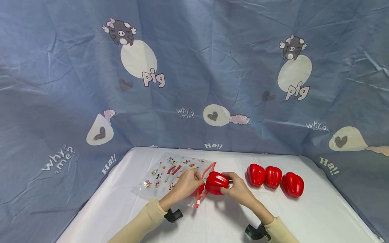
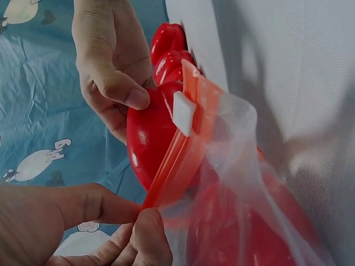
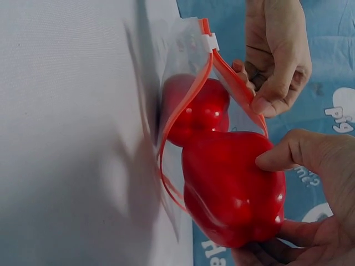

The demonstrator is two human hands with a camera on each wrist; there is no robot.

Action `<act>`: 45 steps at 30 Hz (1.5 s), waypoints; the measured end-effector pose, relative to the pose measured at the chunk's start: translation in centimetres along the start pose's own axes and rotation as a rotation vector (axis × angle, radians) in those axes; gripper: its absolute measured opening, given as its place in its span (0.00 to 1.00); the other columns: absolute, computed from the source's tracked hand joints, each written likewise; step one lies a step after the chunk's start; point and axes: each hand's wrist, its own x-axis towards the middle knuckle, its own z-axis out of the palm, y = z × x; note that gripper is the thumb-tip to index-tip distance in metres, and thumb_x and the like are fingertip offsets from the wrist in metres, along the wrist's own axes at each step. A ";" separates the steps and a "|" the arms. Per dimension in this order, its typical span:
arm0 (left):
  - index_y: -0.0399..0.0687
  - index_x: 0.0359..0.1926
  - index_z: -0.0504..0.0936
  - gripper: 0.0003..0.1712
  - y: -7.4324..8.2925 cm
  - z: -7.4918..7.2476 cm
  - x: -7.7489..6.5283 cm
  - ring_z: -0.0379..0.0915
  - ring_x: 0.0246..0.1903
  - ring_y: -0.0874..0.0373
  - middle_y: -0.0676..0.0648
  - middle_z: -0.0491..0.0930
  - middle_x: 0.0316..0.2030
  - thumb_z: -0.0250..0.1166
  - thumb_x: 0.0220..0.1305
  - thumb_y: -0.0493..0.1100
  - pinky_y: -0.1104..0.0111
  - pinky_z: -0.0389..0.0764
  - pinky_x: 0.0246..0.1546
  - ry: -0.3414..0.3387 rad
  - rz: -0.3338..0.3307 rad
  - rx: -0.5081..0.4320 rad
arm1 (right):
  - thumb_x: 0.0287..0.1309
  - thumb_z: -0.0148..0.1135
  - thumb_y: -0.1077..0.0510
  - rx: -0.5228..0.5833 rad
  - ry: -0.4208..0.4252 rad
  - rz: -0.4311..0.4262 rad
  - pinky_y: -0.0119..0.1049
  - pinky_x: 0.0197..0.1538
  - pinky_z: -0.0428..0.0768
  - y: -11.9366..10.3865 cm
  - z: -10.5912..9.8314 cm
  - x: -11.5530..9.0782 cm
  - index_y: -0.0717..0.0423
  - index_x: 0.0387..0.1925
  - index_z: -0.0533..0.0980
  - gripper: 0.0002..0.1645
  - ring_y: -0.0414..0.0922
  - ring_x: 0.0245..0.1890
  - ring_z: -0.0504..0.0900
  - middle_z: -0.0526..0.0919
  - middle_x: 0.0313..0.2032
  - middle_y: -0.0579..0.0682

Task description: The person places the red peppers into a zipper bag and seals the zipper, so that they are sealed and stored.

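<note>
Fingers of the right hand (image 1: 238, 189) grip a red pepper (image 1: 216, 183) at the open mouth of a clear bag (image 1: 165, 173), whose orange rim (image 2: 176, 158) the left hand (image 1: 187, 181) pinches. The glossy pepper looks firm, slippery and probably light (perhaps hollow), best held round its sides; the limp bag, by its rim.
</note>
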 end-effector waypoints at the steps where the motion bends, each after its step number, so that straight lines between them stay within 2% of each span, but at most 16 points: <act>1: 0.44 0.23 0.75 0.05 0.0 0.0 0.0 0.64 0.15 0.67 0.55 0.73 0.14 0.62 0.51 0.35 0.75 0.65 0.16 0.002 0.000 0.003 | 0.42 0.69 0.62 0.002 -0.002 -0.001 0.33 0.42 0.80 0.0 0.1 0.0 0.59 0.54 0.74 0.32 0.46 0.43 0.80 0.81 0.47 0.51; 9: 0.45 0.23 0.75 0.06 -0.1 0.2 -0.1 0.65 0.16 0.67 0.55 0.73 0.15 0.64 0.52 0.35 0.75 0.67 0.17 0.005 0.004 0.005 | 0.42 0.69 0.62 -0.020 -0.022 -0.054 0.37 0.44 0.81 0.2 0.4 -0.2 0.62 0.53 0.74 0.31 0.48 0.43 0.81 0.81 0.46 0.53; 14: 0.45 0.22 0.75 0.06 0.0 0.3 -0.1 0.65 0.15 0.67 0.55 0.71 0.14 0.63 0.52 0.35 0.75 0.66 0.20 0.010 0.014 0.018 | 0.42 0.69 0.62 -0.017 -0.022 -0.051 0.37 0.45 0.80 0.2 0.7 -0.2 0.60 0.53 0.75 0.31 0.47 0.43 0.81 0.81 0.46 0.52; 19: 0.44 0.22 0.75 0.05 0.1 0.3 -0.1 0.65 0.16 0.67 0.55 0.71 0.14 0.62 0.51 0.34 0.72 0.68 0.19 0.014 0.023 0.021 | 0.41 0.69 0.63 -0.010 -0.030 -0.060 0.42 0.46 0.80 0.2 1.1 -0.2 0.61 0.53 0.75 0.31 0.48 0.43 0.82 0.81 0.47 0.53; 20: 0.44 0.22 0.75 0.05 0.1 0.4 -0.1 0.65 0.16 0.67 0.55 0.71 0.14 0.62 0.51 0.34 0.71 0.69 0.21 0.015 0.025 0.021 | 0.41 0.70 0.63 -0.009 -0.034 -0.062 0.42 0.46 0.81 0.2 1.2 -0.2 0.61 0.53 0.75 0.32 0.49 0.43 0.82 0.81 0.47 0.54; 21: 0.44 0.22 0.74 0.06 0.0 0.4 -0.1 0.65 0.16 0.66 0.55 0.71 0.14 0.63 0.51 0.34 0.68 0.74 0.28 0.017 0.028 0.024 | 0.41 0.70 0.63 -0.007 -0.037 -0.062 0.42 0.46 0.81 0.2 1.2 -0.2 0.62 0.53 0.75 0.32 0.49 0.43 0.82 0.81 0.47 0.54; 22: 0.44 0.22 0.74 0.06 0.0 0.4 -0.1 0.65 0.16 0.66 0.54 0.71 0.14 0.63 0.51 0.34 0.66 0.74 0.30 0.016 0.033 0.025 | 0.41 0.70 0.63 -0.007 -0.042 -0.062 0.42 0.46 0.81 0.2 1.3 -0.2 0.62 0.53 0.75 0.32 0.49 0.44 0.82 0.81 0.48 0.54; 24: 0.44 0.22 0.74 0.06 0.0 0.5 -0.1 0.66 0.16 0.66 0.54 0.72 0.14 0.63 0.51 0.34 0.63 0.75 0.31 0.011 0.030 0.022 | 0.41 0.71 0.63 -0.007 -0.051 -0.065 0.43 0.46 0.81 0.2 1.4 -0.3 0.62 0.54 0.75 0.32 0.50 0.44 0.82 0.81 0.48 0.54; 26: 0.44 0.23 0.75 0.05 0.0 0.5 -0.2 0.66 0.16 0.65 0.54 0.72 0.14 0.63 0.52 0.34 0.67 0.74 0.30 0.002 0.026 0.012 | 0.42 0.71 0.62 -0.012 -0.058 -0.068 0.43 0.46 0.81 0.2 1.5 -0.4 0.63 0.54 0.75 0.33 0.51 0.44 0.82 0.81 0.48 0.54; 27: 0.44 0.23 0.75 0.05 0.0 0.5 -0.2 0.66 0.16 0.65 0.53 0.72 0.14 0.63 0.52 0.34 0.68 0.74 0.27 -0.002 0.025 0.008 | 0.42 0.71 0.62 -0.012 -0.060 -0.068 0.44 0.47 0.81 0.1 1.5 -0.4 0.63 0.55 0.75 0.33 0.52 0.45 0.83 0.81 0.48 0.54; 28: 0.43 0.23 0.75 0.05 0.0 0.6 -0.2 0.66 0.16 0.65 0.53 0.72 0.15 0.63 0.52 0.34 0.72 0.69 0.20 -0.005 0.024 0.001 | 0.43 0.71 0.62 -0.014 -0.063 -0.067 0.44 0.47 0.81 0.1 1.6 -0.4 0.63 0.55 0.75 0.33 0.52 0.45 0.83 0.81 0.48 0.54; 30: 0.43 0.23 0.75 0.05 0.0 0.6 -0.2 0.66 0.16 0.65 0.53 0.73 0.15 0.62 0.51 0.34 0.74 0.68 0.16 -0.008 0.022 -0.009 | 0.43 0.71 0.61 -0.008 -0.069 -0.064 0.45 0.48 0.81 0.2 1.6 -0.4 0.63 0.56 0.74 0.33 0.53 0.46 0.83 0.81 0.48 0.55; 38: 0.43 0.23 0.75 0.05 0.0 0.7 -0.3 0.66 0.17 0.66 0.53 0.73 0.16 0.63 0.51 0.33 0.75 0.67 0.16 -0.001 0.031 0.007 | 0.46 0.72 0.58 0.092 -0.101 -0.068 0.47 0.51 0.80 0.6 2.1 -0.4 0.67 0.54 0.73 0.33 0.58 0.50 0.82 0.80 0.51 0.61; 41: 0.43 0.23 0.76 0.05 0.0 0.7 -0.3 0.66 0.16 0.66 0.53 0.73 0.16 0.63 0.51 0.33 0.76 0.66 0.17 -0.003 0.026 0.009 | 0.47 0.73 0.58 0.110 -0.117 -0.073 0.44 0.50 0.81 0.7 2.1 -0.5 0.68 0.54 0.74 0.33 0.59 0.51 0.82 0.80 0.51 0.62; 45: 0.43 0.23 0.76 0.05 0.0 0.8 -0.4 0.66 0.17 0.67 0.53 0.74 0.16 0.63 0.51 0.33 0.76 0.67 0.17 -0.007 0.027 0.014 | 0.46 0.73 0.57 0.098 -0.125 -0.081 0.37 0.44 0.83 0.9 2.1 -0.5 0.66 0.54 0.75 0.32 0.56 0.46 0.84 0.81 0.49 0.60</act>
